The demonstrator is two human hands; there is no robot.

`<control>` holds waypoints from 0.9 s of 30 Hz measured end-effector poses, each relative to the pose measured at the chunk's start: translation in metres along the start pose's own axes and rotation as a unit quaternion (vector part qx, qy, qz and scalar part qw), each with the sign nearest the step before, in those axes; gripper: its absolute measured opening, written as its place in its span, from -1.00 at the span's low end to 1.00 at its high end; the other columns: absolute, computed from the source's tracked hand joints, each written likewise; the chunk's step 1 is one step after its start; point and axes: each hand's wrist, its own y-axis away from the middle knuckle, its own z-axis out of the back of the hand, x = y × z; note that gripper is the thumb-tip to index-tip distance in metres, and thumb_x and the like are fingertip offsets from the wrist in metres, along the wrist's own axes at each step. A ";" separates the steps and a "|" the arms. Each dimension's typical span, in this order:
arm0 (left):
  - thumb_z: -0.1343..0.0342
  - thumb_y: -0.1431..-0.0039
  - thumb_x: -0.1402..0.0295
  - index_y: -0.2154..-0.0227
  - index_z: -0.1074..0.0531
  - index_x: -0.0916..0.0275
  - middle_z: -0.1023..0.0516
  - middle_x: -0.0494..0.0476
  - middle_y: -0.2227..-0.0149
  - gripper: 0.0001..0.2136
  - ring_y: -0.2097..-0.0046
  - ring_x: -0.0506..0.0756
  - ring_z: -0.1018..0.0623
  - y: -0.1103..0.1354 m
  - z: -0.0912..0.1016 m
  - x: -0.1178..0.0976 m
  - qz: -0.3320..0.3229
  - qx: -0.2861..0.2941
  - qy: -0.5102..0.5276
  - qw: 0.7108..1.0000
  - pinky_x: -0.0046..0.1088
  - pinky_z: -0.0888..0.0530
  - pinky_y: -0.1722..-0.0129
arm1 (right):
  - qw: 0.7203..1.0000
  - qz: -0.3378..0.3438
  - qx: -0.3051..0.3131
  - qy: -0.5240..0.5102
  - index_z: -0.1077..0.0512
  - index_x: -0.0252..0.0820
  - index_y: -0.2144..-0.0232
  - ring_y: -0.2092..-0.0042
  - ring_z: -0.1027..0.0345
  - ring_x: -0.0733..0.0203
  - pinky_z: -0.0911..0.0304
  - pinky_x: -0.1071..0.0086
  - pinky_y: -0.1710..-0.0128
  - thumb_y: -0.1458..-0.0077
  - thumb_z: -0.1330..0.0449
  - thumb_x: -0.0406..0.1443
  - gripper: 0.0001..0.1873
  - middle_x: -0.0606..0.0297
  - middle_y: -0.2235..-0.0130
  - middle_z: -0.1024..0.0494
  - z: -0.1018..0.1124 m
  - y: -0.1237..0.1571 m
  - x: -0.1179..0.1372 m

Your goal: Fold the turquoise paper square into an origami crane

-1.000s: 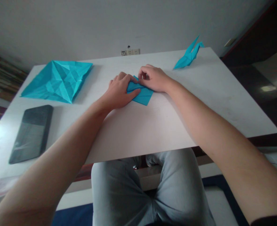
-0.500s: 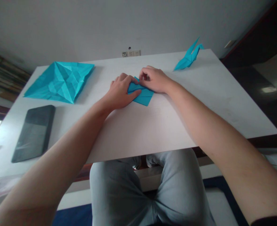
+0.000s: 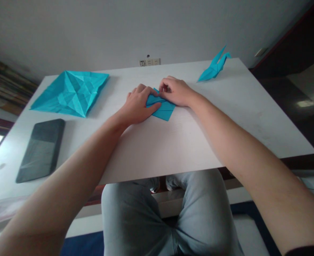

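A small folded sheet of blue origami paper (image 3: 164,113) lies on the white table, with crease lines across its near half. My left hand (image 3: 138,106) holds it down from the left, thumb on the near part and index finger near its upper edge. From the right, my right hand (image 3: 176,91) pinches the paper's far edge between thumb and curled fingers, close to my left index fingertip. Part of the paper is hidden beneath my fingers.
At the left lies a larger creased blue sheet (image 3: 75,93), with a dark tablet-like device (image 3: 41,151) nearer me. A folded blue paper crane (image 3: 212,69) stands at the back right of the table (image 3: 157,149). Wall sockets (image 3: 149,62) sit just behind the table.
The view has shifted slightly, moving the table and objects a little right and down in the picture. Both hands keep the same grip on the folded paper.
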 end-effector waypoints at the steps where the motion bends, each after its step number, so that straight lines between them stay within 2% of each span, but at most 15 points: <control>1: -0.26 -0.58 0.08 -0.48 -0.60 0.09 -0.60 0.44 -0.50 -0.47 -0.58 0.58 -0.58 0.000 0.000 0.000 0.002 0.003 -0.001 1.000 0.33 -0.47 -0.64 | 1.000 0.001 0.000 0.001 -0.71 -0.05 0.02 -0.08 -0.60 -0.07 -0.44 0.03 -0.28 -0.49 -0.41 -0.28 -0.92 0.16 -0.10 -0.79 -0.001 0.000 -0.001; 8: -0.27 -0.58 0.09 -0.47 -0.61 0.06 -0.61 0.41 -0.50 -0.49 -0.57 0.56 -0.59 0.000 -0.002 0.002 -0.001 -0.003 0.000 1.000 0.33 -0.46 -0.64 | 1.000 -0.001 0.000 -0.009 -0.66 -0.06 0.06 -0.05 -0.59 -0.05 -0.40 0.03 -0.28 -0.47 -0.42 -0.34 -0.93 0.18 -0.09 -0.75 -0.002 -0.001 -0.001; 17: -0.27 -0.62 0.08 -0.51 -0.59 0.07 -0.61 0.41 -0.51 -0.48 -0.56 0.54 -0.59 -0.001 -0.003 0.004 -0.006 -0.003 -0.005 1.000 0.30 -0.46 -0.66 | 1.000 0.004 -0.001 -0.006 -0.67 -0.06 0.06 -0.06 -0.60 -0.06 -0.40 0.03 -0.24 -0.49 -0.43 -0.32 -0.96 0.16 -0.11 -0.76 -0.003 -0.003 -0.005; 27: -0.27 -0.60 0.07 -0.49 -0.61 0.08 -0.62 0.42 -0.50 -0.48 -0.56 0.54 -0.60 -0.001 -0.004 0.005 -0.007 -0.006 -0.002 1.000 0.32 -0.47 -0.64 | 1.000 0.003 0.000 -0.011 -0.66 -0.05 0.05 -0.06 -0.58 -0.05 -0.41 0.00 -0.29 -0.50 -0.44 -0.29 -0.96 0.18 -0.10 -0.75 -0.003 -0.002 -0.004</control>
